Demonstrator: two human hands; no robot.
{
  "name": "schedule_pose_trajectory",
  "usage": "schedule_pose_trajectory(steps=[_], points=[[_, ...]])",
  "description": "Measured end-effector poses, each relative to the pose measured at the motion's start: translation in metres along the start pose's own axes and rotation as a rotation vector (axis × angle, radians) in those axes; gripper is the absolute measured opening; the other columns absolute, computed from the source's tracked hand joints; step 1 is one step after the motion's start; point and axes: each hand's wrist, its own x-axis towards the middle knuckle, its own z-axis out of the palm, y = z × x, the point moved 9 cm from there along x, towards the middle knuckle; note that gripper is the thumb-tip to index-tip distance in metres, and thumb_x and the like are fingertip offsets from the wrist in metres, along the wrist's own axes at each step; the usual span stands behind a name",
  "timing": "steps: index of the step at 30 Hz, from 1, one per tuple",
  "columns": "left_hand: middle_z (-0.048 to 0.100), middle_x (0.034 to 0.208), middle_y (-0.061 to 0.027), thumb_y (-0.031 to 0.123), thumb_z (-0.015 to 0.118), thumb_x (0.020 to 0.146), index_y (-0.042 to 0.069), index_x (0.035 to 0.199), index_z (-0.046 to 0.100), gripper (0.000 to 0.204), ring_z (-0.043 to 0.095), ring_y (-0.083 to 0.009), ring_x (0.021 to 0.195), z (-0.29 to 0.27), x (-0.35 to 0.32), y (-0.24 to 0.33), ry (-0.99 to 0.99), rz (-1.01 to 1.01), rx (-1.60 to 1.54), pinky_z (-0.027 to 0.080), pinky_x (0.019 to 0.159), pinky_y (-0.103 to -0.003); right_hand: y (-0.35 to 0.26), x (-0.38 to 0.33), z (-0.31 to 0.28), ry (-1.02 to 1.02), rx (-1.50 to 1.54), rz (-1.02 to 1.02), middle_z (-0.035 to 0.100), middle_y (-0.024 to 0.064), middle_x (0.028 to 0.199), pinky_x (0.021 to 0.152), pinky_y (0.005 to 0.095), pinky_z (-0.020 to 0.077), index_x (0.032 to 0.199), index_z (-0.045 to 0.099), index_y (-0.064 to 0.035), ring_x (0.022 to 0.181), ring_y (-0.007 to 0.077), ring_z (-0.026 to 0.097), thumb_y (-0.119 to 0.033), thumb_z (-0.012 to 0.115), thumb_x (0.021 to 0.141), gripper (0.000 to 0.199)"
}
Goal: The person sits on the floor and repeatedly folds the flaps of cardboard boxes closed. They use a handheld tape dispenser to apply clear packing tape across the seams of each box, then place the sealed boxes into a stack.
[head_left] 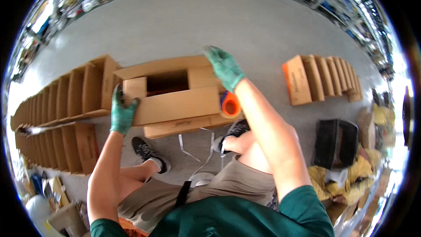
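Observation:
A brown cardboard box [175, 107] sits in front of my legs with its top flaps partly folded, leaving a dark rectangular gap in the middle. In a green glove, my left hand [122, 113] grips its near left corner, fingers along the outside and thumb over the flap edge. My right hand [225, 68], also gloved in green, is at the far right corner, its fingers stretched out and slightly blurred; whether they touch the flap I cannot tell. Under the box lies more cardboard [184, 126]. Beside its right end is an orange tape roll [230, 104] with some blue on it.
Rows of open cardboard boxes [79, 90] stand at the left, and another row [324, 79] at the right. A black crate [335, 144] lies near yellowish wrapping [346, 180]. White straps [193, 156] trail on the floor between my shoes. Loaded shelving lines the far side.

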Motion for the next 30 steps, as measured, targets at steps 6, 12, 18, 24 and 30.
schedule_pose_trajectory(steps=[6,12,18,24,30], points=[[0.045,0.143,-0.0151,0.007,0.079,0.08,0.015,0.157,0.014,0.101,0.047,-0.026,0.125,-0.004,-0.022,0.027,0.046,0.062,-0.054,0.041,0.107,-0.038,0.032,-0.024,0.008,-0.223,-0.189,-0.23,0.059,0.0115,0.129,0.105,0.0377,0.0426,0.154,0.026,-0.0065,0.112,0.0216,0.057,-0.015,0.068,0.089,0.077],[0.043,0.142,-0.0148,0.033,0.054,0.102,0.007,0.15,0.031,0.059,0.044,-0.0258,0.128,0.003,-0.019,0.017,0.023,0.061,-0.065,0.034,0.111,-0.037,0.049,-0.025,0.006,-0.085,-0.441,-0.322,0.031,0.0181,0.156,0.114,0.0418,0.0332,0.124,0.058,-0.0108,0.141,0.033,0.036,-0.015,0.07,0.087,0.039],[0.047,0.138,-0.0161,0.02,0.047,0.104,0.007,0.145,0.039,0.044,0.047,-0.0271,0.126,0.002,-0.021,0.015,0.072,0.094,0.158,0.035,0.11,-0.037,0.045,-0.028,0.012,-0.073,-0.61,-0.437,0.023,0.0186,0.159,0.116,0.0443,0.0327,0.121,0.059,-0.01,0.144,0.0375,0.031,-0.021,0.073,0.085,0.04],[0.046,0.143,-0.0176,0.014,0.048,0.102,0.007,0.145,0.044,0.043,0.046,-0.0313,0.129,0.002,-0.017,0.014,0.063,0.15,0.205,0.036,0.112,-0.039,0.045,-0.026,0.021,0.021,-0.666,-0.426,0.026,0.0185,0.157,0.114,0.0445,0.035,0.13,0.053,-0.0112,0.143,0.037,0.032,-0.025,0.076,0.084,0.053],[0.046,0.144,-0.018,0.01,0.053,0.099,0.006,0.144,0.045,0.046,0.048,-0.0328,0.129,0.0,-0.02,0.017,0.081,0.205,0.312,0.036,0.111,-0.039,0.05,-0.023,0.016,0.06,-0.56,-0.484,0.027,0.021,0.155,0.112,0.0442,0.0382,0.133,0.051,-0.01,0.14,0.037,0.035,-0.029,0.072,0.087,0.054]])
